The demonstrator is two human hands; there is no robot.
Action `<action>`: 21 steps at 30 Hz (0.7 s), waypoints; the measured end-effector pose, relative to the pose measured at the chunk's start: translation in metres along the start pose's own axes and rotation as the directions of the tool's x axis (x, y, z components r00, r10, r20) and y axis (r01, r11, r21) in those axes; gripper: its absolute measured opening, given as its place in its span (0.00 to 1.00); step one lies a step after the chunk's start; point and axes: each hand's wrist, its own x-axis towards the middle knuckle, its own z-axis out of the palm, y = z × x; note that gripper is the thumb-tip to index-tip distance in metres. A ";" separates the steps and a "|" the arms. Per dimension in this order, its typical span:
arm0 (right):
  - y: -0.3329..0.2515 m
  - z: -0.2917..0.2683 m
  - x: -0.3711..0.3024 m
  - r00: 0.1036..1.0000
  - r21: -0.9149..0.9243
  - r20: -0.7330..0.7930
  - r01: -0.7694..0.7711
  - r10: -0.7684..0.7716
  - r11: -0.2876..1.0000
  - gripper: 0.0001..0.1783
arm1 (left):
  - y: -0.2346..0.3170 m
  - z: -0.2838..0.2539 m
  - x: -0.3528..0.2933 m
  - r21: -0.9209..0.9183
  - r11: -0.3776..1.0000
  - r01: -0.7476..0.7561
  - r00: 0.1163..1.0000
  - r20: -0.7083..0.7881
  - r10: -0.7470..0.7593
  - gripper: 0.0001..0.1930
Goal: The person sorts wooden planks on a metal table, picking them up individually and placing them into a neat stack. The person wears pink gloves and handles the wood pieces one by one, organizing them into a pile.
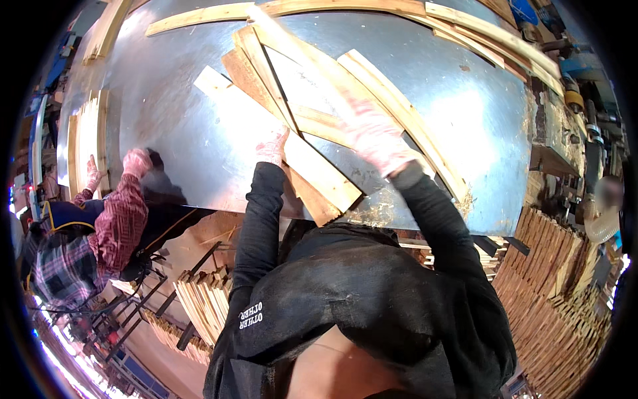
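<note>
My left hand (pixel 272 145), in a pale pinkish work glove, is closed on the edge of a light wooden plank (pixel 315 167) that lies slantwise on the metal tabletop (pixel 173 80). A browner board (pixel 311 199) shows partly from beneath it. My right hand (pixel 377 138), gloved too and smeared by motion, is around the near end of another long plank (pixel 302 54). That plank is slightly blurred and slants toward the far left. Between my hands a short board (pixel 322 124) lies crosswise, partly covered. Its fingers being blurred, the right hand's exact hold is unclear.
To the right, two narrow planks (pixel 405 120) lie side by side. More long strips (pixel 286 8) line the far edge. At left a co-worker's gloved hands (pixel 137 162) are beside a bundle of strips (pixel 90 143). Stacked wood (pixel 551 299) stands at lower right; sawdust (pixel 379 214) lies near me.
</note>
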 end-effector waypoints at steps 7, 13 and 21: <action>0.173 -0.024 -0.051 0.918 -0.356 -0.113 -0.394 0.380 0.847 0.56 | 0.004 -0.023 0.014 -0.251 0.956 0.153 0.976 -0.113 -0.186 0.17; 0.137 -0.045 0.015 0.922 -0.110 0.029 -0.382 0.387 0.918 0.57 | -0.095 -0.041 0.035 -0.218 0.973 -0.076 0.996 -0.058 0.065 0.16; 0.086 -0.001 0.072 0.930 -0.512 -0.011 -0.320 0.367 0.797 0.62 | -0.044 -0.036 -0.003 0.002 0.996 -0.090 0.993 -0.070 0.090 0.14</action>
